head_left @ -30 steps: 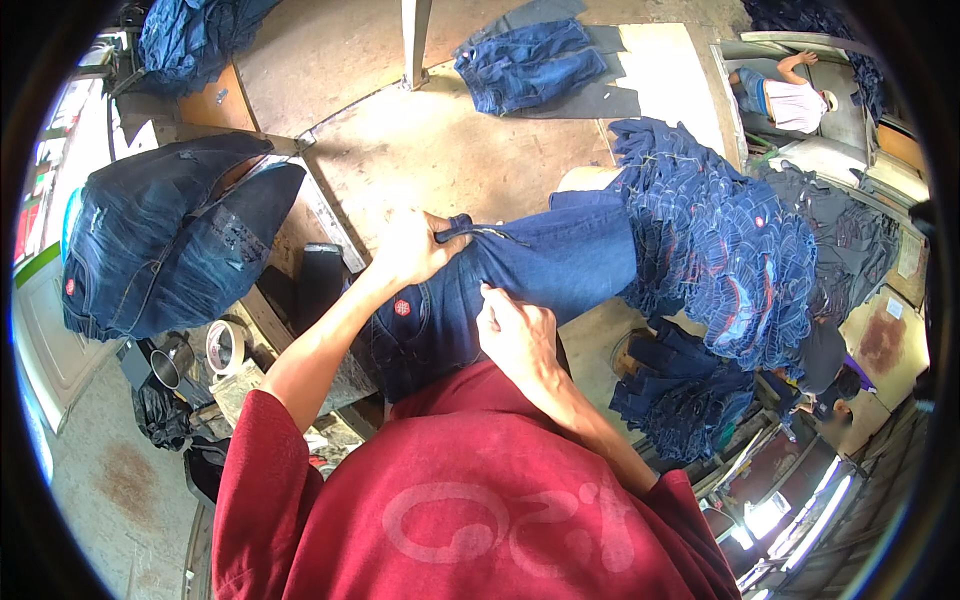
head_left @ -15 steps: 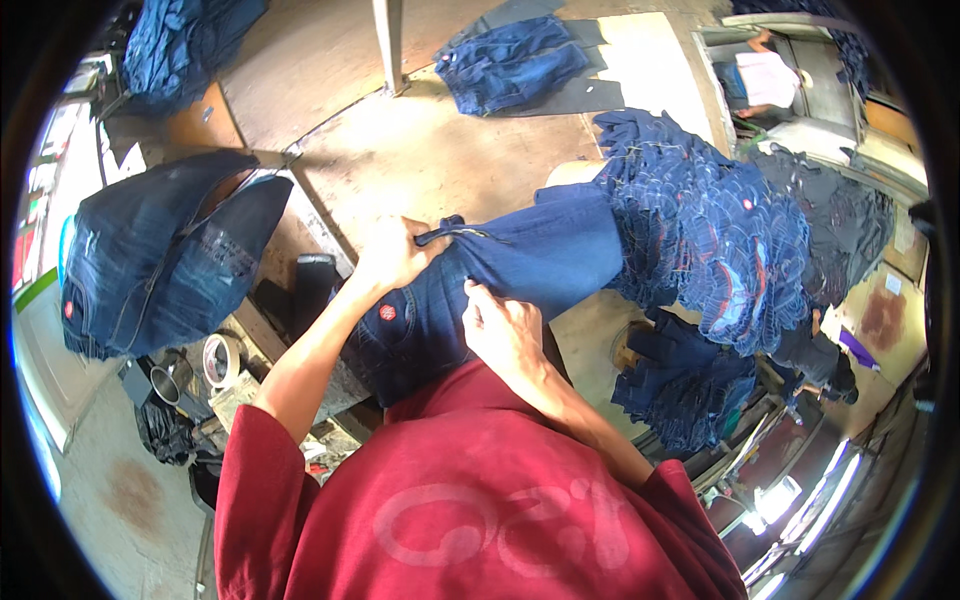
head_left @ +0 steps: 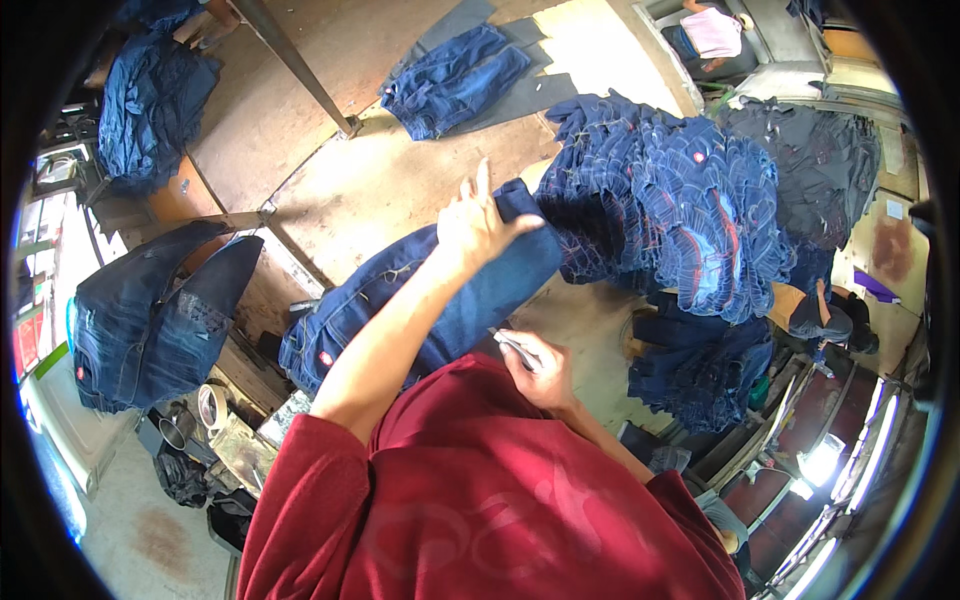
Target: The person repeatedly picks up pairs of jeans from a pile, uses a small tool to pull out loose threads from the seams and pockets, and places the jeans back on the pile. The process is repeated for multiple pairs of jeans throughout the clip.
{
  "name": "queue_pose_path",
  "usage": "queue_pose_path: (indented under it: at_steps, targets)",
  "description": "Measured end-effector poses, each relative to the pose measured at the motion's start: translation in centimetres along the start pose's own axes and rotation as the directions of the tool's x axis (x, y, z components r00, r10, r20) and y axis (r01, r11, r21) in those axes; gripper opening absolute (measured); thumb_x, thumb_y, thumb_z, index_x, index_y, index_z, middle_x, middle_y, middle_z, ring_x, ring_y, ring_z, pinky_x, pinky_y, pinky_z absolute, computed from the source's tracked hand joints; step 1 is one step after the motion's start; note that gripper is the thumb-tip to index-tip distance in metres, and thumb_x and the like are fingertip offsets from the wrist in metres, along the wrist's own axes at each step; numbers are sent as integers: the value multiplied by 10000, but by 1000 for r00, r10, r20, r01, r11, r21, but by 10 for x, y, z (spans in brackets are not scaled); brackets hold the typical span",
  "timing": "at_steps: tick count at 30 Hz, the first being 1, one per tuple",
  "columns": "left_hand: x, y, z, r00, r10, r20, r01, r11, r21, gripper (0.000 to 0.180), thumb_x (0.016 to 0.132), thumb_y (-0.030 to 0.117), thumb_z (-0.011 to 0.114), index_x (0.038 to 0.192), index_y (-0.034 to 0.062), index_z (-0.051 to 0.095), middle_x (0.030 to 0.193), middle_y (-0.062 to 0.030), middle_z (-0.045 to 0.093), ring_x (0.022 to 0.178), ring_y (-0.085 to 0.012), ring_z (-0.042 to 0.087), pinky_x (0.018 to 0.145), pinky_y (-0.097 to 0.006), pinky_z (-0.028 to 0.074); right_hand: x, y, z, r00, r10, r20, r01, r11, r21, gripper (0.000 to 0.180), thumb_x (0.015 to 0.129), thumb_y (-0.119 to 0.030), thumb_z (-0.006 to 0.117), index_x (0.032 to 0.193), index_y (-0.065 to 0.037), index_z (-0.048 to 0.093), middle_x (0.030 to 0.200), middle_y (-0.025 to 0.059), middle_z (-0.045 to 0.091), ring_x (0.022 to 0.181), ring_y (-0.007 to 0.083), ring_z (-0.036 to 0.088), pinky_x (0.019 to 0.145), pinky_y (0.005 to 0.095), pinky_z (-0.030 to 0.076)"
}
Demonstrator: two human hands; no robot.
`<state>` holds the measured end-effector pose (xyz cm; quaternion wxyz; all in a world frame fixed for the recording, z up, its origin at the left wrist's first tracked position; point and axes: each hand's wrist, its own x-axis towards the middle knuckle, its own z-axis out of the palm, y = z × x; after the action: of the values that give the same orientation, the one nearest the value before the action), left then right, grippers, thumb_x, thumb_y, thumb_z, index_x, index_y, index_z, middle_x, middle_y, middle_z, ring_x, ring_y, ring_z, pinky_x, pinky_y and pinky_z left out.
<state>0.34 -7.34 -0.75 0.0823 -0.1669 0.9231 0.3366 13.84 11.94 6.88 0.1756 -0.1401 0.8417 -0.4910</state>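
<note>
A pair of dark blue jeans (head_left: 490, 290) lies slantwise in front of my body, with loose threads along its seam and a small red tag at its left end. Over the upper right part of the jeans, my left hand (head_left: 480, 228) is open, thumb and fingers spread; whether the palm touches the cloth I cannot tell. Close to my chest, just below the edge of the jeans, my right hand (head_left: 543, 372) is closed round a small silvery tool (head_left: 516, 346) that looks like thread snips. Its tip points up and left toward the denim.
A large heap of jeans (head_left: 680, 200) stands to the right, with another denim pile (head_left: 700, 365) below it. More jeans (head_left: 150, 320) hang at the left beside a tape roll (head_left: 212, 408) and a metal mug (head_left: 176, 428). A post (head_left: 300, 75) rises ahead. Other people are at the right.
My left hand has let go of the bunched denim and moved up and right, fingers spreading. My right hand has drawn back from the jeans toward my chest, and the tool now shows.
</note>
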Motion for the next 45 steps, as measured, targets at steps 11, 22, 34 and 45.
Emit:
queue_pose_path:
  at_steps: [11,22,34,45]
  targets:
    - [61,-44,24,988,-87,130,101,989,-106,963,917,920,542,876,6,843,856,-291,772,865,-409,798,811,-498,615,33,28,-35,997,14,-80,-12,1000,15,201,994,33,741,1191,22,782,1043,146,844,933,166,819,794,308,643]
    - [80,-57,23,981,191,33,-191,981,17,643,1080,598,611,766,55,754,675,-238,700,618,-442,711,639,-533,578,122,37,-15,901,-429,61,401,772,-492,224,891,-44,813,1108,-98,819,859,43,806,613,198,710,583,340,564]
    - [79,-59,39,956,180,-233,-179,984,29,479,1088,399,670,734,86,748,588,-186,652,492,-357,649,547,-477,540,156,54,22,904,-403,144,402,683,-609,320,857,-122,797,1176,-99,774,681,6,659,566,207,652,551,359,541]
    - [79,-57,38,984,100,-145,-108,993,-53,463,1087,411,642,789,84,781,692,-220,716,613,-410,729,633,-511,603,84,46,-25,960,-257,111,276,806,-524,205,893,-50,805,1095,-86,808,835,51,779,618,214,709,582,344,566]
